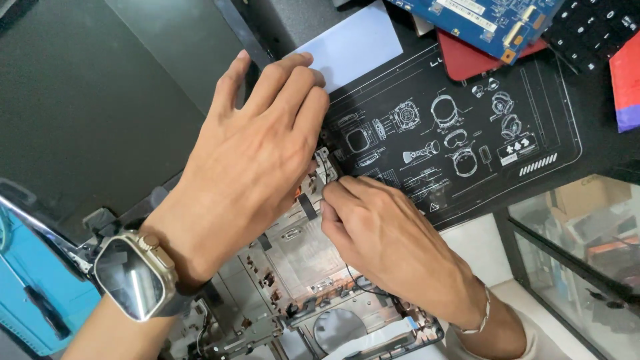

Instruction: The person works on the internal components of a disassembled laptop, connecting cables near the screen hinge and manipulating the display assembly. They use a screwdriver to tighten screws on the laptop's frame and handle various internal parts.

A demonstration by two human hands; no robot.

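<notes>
- Left hand (250, 157): lies palm down, fingers together and extended, flat across the upper end of the opened laptop chassis (293, 280); it closes on nothing and presses on the frame. A smartwatch (133, 275) with a dark screen sits on its wrist.
- Right hand (380, 237): fingertips drawn together at a point just beside the left hand's palm, over the chassis edge; what they pinch, if anything, is too small to tell. A thin bracelet (481, 313) circles its wrist.
- Opened laptop chassis: a shallow grey tray under both hands, holding metal brackets, screw posts, a thin black cable (357, 280) running below the right hand, and a round cut-out (339, 328) near its lower end.
- Black work mat (527, 117): beyond the right fingertips, printed with white line drawings.
- Pale blue sheet (353, 43): just past the left fingertips, on the mat's corner.
- Blue circuit board (487, 20): well beyond both hands, lying on a red flat case (467, 60).
- Black keyboard (593, 30): beside the board, far from the grip.
- Glass-fronted cabinet (580, 240): to the right of the right wrist; contents blurred.
</notes>
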